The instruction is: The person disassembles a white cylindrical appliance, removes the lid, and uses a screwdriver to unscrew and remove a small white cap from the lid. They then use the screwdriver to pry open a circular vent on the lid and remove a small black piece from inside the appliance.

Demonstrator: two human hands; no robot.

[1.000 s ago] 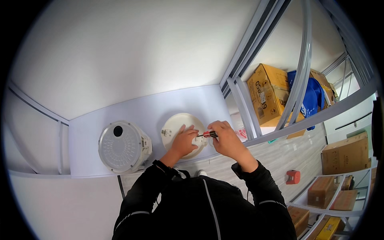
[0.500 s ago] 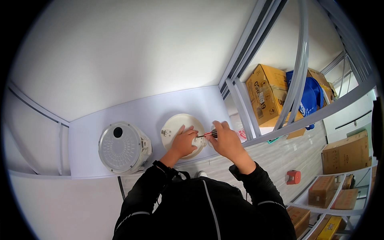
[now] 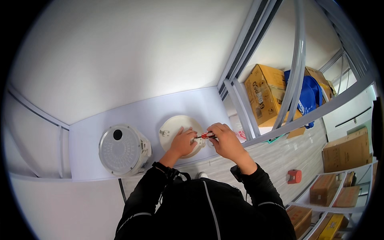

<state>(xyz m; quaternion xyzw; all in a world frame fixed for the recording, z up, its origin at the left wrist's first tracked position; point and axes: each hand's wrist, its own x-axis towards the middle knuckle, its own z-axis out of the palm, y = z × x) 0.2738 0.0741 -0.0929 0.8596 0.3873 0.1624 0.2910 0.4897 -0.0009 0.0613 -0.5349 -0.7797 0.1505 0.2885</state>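
My left hand (image 3: 182, 143) rests on a cream round plate (image 3: 172, 124) with its fingers apart, beside the screwdriver's tip. Small metal fittings (image 3: 164, 133) sit on the plate's left side. My right hand (image 3: 225, 141) grips a red-and-black screwdriver (image 3: 208, 135), which lies nearly level, its shaft reaching toward the plate's right side near my left fingers. The exact contact at the tip is too small to make out. Left of the plate stands a white cylindrical appliance (image 3: 120, 151) with a ridged top and black oval.
The pale worktop (image 3: 86, 136) backs onto a white wall (image 3: 132, 52). Grey rails (image 3: 300, 118) run on the right, with cartons (image 3: 264, 94) and blue bags (image 3: 310, 96) beyond. A red stool (image 3: 294, 176) stands on the floor near a shelf (image 3: 332, 208) of boxes.
My right fingers have shifted on the screwdriver, showing more of its red handle than half a second ago. My left hand stays on the plate. The whole view has shifted slightly.
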